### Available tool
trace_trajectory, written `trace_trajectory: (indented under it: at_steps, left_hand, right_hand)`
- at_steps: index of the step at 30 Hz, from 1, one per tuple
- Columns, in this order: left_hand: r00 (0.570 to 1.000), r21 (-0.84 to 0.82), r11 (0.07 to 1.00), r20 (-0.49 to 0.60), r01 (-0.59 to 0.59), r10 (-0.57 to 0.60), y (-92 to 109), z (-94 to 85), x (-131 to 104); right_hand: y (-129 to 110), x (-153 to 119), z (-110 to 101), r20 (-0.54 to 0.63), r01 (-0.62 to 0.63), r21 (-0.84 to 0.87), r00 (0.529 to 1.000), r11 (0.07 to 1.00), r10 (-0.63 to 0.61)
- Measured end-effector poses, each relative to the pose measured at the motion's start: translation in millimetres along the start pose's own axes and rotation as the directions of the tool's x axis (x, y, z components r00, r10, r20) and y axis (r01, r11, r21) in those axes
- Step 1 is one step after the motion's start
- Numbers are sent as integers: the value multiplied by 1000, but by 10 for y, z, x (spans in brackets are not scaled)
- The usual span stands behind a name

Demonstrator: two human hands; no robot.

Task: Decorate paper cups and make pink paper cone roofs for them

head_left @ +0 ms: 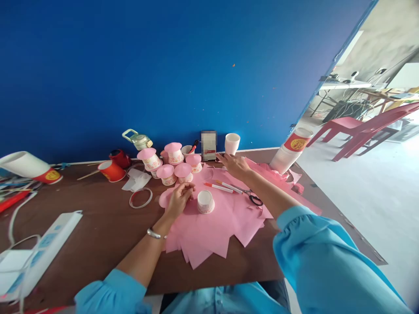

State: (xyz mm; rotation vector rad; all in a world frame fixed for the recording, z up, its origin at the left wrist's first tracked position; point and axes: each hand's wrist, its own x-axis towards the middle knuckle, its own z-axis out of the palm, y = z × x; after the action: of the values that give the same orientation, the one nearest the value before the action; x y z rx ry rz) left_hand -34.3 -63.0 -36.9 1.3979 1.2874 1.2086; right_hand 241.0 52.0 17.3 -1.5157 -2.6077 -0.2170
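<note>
My left hand [181,199] hovers over the pink paper sheets [209,231], its fingers curled together; whether anything small is in them is hidden. Just right of it a small patterned paper cup [206,202] stands upright on the sheets. My right hand [235,165] reaches to the far side of the paper, fingers stretched out, beside a white paper cup [232,143] and a propped-up phone [209,145]. Below the right hand lie a pair of scissors [254,198] and several markers [220,187]. Several small cups topped with pink paper cones [166,172] cluster beyond my left hand.
A blue wall [163,78] bounds the table's back. Stacked cups [291,150] stand at the right edge. On the left are a tape roll [140,198], a red cup [111,171], a lidded green jar [139,140] and a power strip [49,244] with cables.
</note>
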Motion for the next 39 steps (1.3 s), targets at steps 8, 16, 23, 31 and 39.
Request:
trace_trajectory:
  at_steps: [8, 16, 23, 31, 39]
  left_hand:
    - [995, 29, 996, 52, 89, -90, 5, -12, -32]
    - [989, 96, 986, 41, 136, -141, 52, -4, -33]
    - [988, 98, 985, 43, 144, -149, 17, -6, -30]
    - [990, 102, 986, 43, 130, -135, 0, 1, -25]
    - [993, 108, 990, 58, 93, -99, -21, -10, -16]
  right_hand:
    - [132, 415, 105, 47, 240, -136, 971, 961, -236]
    - [340, 612, -10, -42, 351, -92, 933, 932, -356]
    - [401, 743, 1, -77, 340, -21, 937, 940, -341]
    - [353, 692, -55, -103, 326, -5, 940, 945, -325]
    - [99, -6, -217, -277, 225, -2, 936, 974, -217]
